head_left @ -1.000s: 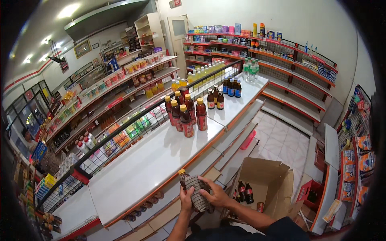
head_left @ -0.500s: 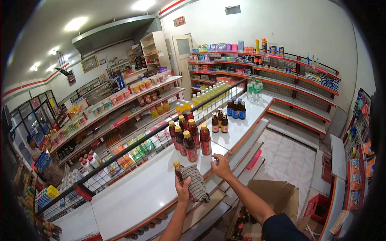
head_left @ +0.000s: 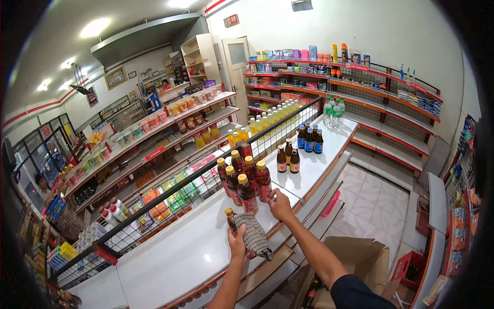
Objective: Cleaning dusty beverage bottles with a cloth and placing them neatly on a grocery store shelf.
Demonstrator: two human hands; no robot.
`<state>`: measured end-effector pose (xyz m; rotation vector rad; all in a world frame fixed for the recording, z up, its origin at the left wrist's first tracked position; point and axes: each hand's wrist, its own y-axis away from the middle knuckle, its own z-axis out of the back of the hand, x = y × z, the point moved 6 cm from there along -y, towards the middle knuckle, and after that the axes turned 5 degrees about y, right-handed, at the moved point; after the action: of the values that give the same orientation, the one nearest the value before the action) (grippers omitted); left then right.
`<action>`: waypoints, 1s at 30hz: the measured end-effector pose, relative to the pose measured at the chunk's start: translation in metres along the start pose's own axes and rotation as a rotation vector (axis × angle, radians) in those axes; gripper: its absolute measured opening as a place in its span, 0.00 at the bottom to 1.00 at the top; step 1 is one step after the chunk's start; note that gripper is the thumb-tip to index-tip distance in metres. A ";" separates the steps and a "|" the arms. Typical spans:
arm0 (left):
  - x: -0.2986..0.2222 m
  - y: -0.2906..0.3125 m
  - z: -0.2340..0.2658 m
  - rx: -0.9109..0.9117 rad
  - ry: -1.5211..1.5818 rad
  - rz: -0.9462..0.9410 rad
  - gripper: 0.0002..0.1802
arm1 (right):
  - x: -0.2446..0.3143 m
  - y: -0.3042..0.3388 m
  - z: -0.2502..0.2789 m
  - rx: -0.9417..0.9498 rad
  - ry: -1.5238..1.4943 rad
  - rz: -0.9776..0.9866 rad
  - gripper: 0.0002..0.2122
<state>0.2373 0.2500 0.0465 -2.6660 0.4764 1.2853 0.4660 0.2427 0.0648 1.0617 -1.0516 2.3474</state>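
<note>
My left hand (head_left: 237, 245) is closed around a dark bottle (head_left: 231, 220) with a yellow cap, tilted over the shelf's front edge. A grey checked cloth (head_left: 253, 236) covers most of that bottle. My right hand (head_left: 281, 206) has its fingers curled against the lower side of a yellow-capped bottle (head_left: 263, 181) with a red label. This one stands upright at the right end of a cluster of similar bottles (head_left: 247, 194) on the white shelf (head_left: 175, 257). The fingertips of my right hand are partly hidden.
Farther along stand small brown bottles (head_left: 294, 159), blue-labelled bottles (head_left: 309, 140) and clear green-capped bottles (head_left: 337, 113). A black wire divider (head_left: 177, 193) runs behind the shelf. An open cardboard box (head_left: 355, 257) is at my lower right, near a red crate (head_left: 410, 268).
My right hand has moved from beside the cluster to the rightmost yellow-capped bottle. My left hand still holds the cloth-covered bottle. The view has shifted slightly.
</note>
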 end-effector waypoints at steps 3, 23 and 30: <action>0.003 0.000 0.000 0.014 -0.005 -0.013 0.25 | -0.005 0.001 -0.002 0.013 0.039 0.005 0.11; 0.004 0.080 -0.013 0.161 -0.368 -0.278 0.25 | 0.110 0.180 0.046 0.298 -0.372 0.002 0.23; 0.053 0.123 0.016 0.204 -0.117 -0.053 0.30 | 0.123 0.257 0.074 0.304 -0.219 0.113 0.29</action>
<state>0.2144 0.1273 -0.0042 -2.4057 0.4896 1.2935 0.2735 0.0198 0.0660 1.4321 -0.8617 2.5861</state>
